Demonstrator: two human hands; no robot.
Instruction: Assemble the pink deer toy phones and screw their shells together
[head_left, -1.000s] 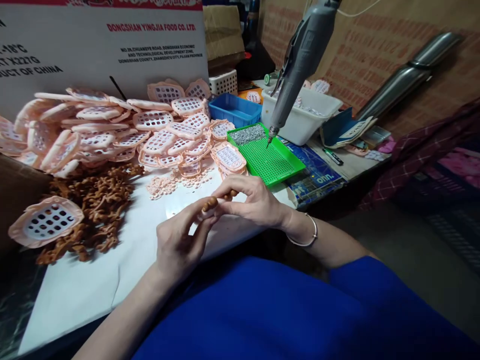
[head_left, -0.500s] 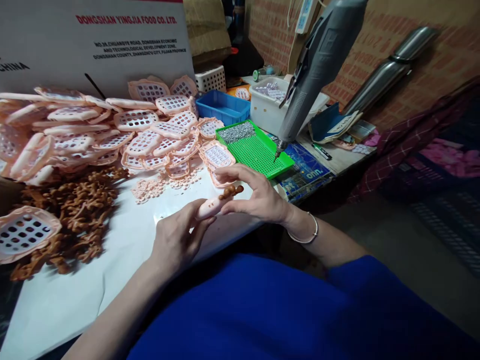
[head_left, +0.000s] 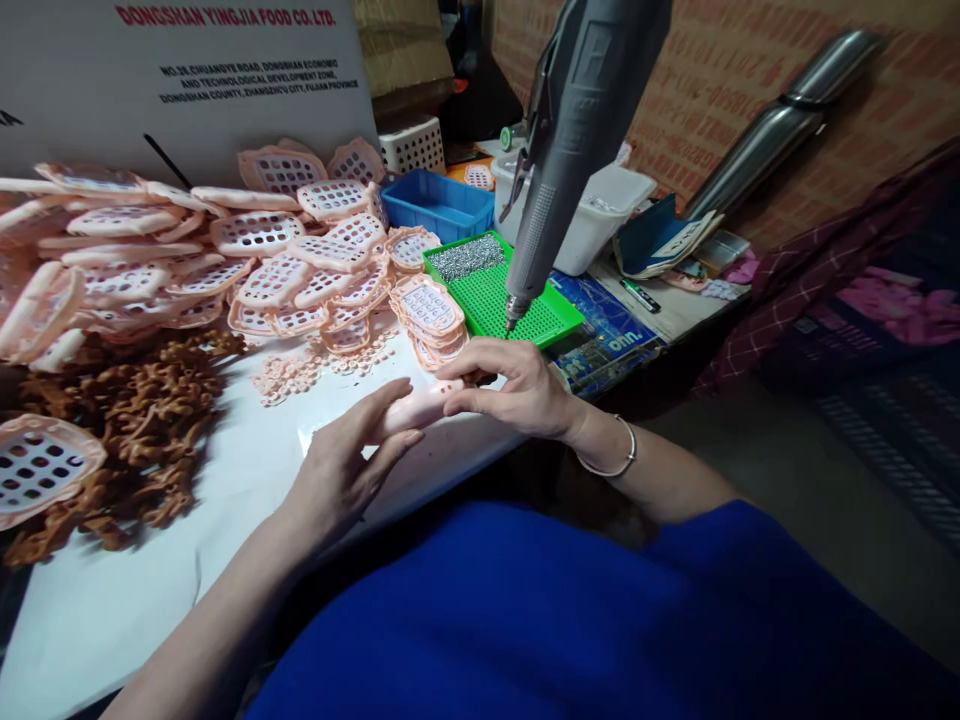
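Between my two hands is a pale pink plastic piece (head_left: 421,405) with small slots on its edge. My left hand (head_left: 349,450) holds its near left end loosely between thumb and fingers. At the other end, my right hand (head_left: 517,390) pinches it between thumb and fingertips. A little of a brown plastic part (head_left: 484,379) shows under the right fingers; the rest is hidden. Just beyond the right hand hangs a grey electric screwdriver (head_left: 559,170), its tip over a green perforated tray (head_left: 544,318) with small silver screws (head_left: 469,258) at the back.
Pink perforated plastic pieces (head_left: 274,280) are heaped at the back left. Curly brown parts (head_left: 150,430) lie in front of them. Small pink bits (head_left: 289,372) are scattered nearby. Behind stand a blue bin (head_left: 439,205) and a white tub (head_left: 600,225). A steel flask (head_left: 780,125) leans at the right.
My right hand has closed onto the pink piece's far end, covering most of the brown part. My left fingers have loosened a little. The screwdriver appears further left, and the view has shifted slightly.
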